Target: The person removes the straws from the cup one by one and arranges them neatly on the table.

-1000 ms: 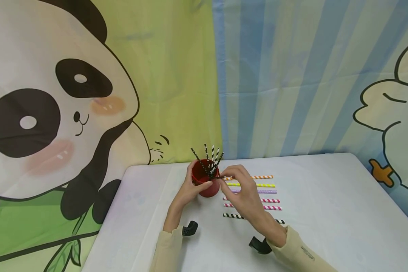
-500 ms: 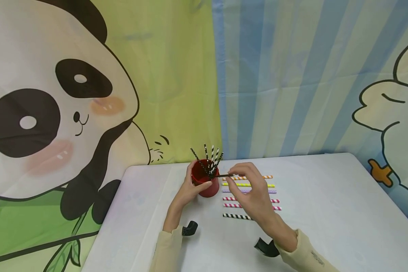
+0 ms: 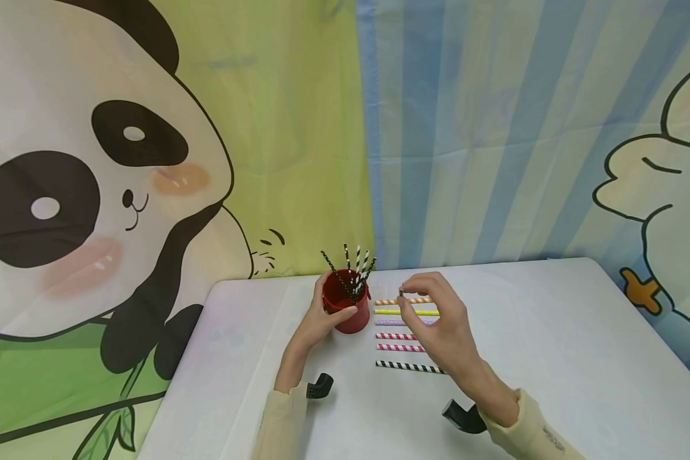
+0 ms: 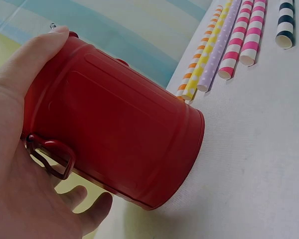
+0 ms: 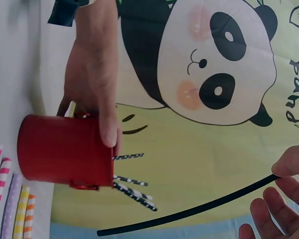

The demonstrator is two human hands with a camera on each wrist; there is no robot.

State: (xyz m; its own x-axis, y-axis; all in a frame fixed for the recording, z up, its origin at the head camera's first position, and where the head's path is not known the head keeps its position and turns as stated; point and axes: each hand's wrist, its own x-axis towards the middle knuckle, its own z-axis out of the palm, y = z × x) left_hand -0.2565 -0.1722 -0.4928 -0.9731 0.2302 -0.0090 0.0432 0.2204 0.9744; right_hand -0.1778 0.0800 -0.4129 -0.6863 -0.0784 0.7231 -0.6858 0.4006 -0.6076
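Note:
My left hand [image 3: 316, 326] grips a small red metal bucket [image 4: 114, 124], thumb at its rim and fingers round its far side. The bucket stands upright on the table, with small handles on its sides. Several black-and-white patterned paper straws [image 5: 134, 194] lean inside it and stick out above the rim. To the right of the bucket, my right hand [image 3: 445, 329] pinches one end of a thin, slightly curved black stick [image 5: 189, 211] between thumb and fingertips. In the head view only a short bit of that stick shows at the fingertips, apart from the bucket.
A row of striped and dotted paper straws lies right of the bucket: orange [image 3: 386, 302], yellow [image 3: 388, 312], purple [image 3: 390, 322], two pink, and a black-and-white one [image 3: 405, 366] nearest me. My right hand covers their right ends. A panda-print curtain [image 3: 299, 128] hangs behind the white table [image 3: 552, 351].
My right hand has moved right, away from the bucket, carrying the black stick. The stick has turned and shows shorter in the head view. My left hand stays on the bucket.

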